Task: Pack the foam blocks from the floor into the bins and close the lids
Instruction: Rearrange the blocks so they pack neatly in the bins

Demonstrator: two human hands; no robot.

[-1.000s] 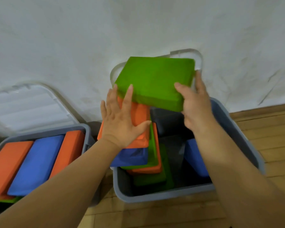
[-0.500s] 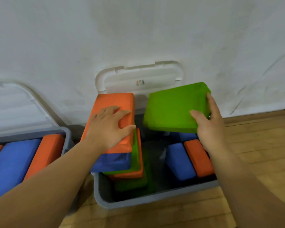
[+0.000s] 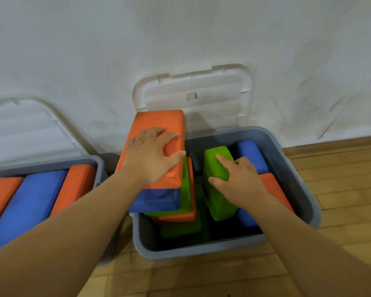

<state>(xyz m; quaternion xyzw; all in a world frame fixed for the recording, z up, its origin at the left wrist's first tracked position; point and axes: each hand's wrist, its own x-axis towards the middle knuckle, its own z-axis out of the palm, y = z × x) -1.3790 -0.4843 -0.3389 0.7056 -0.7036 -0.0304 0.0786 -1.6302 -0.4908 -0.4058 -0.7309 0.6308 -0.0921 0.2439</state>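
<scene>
Green foam block [image 3: 220,202] stands on edge inside the grey bin [image 3: 201,247], gripped by the right hand [image 3: 240,181]. Left hand [image 3: 152,157] presses flat, fingers spread, on the stack's top orange block [image 3: 159,121]. The sticker [image 3: 191,95] on the lid [image 3: 201,82] is too small to read.

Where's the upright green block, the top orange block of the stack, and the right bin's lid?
upright green block [image 3: 219,204]: head view, lower end of its face
top orange block [image 3: 159,118]: head view, far end of top face
right bin's lid [image 3: 201,99]: head view, middle of inner panel

Left bin [image 3: 51,165] is cut by the left edge; lid label [image 3: 191,96] illegible.
</scene>
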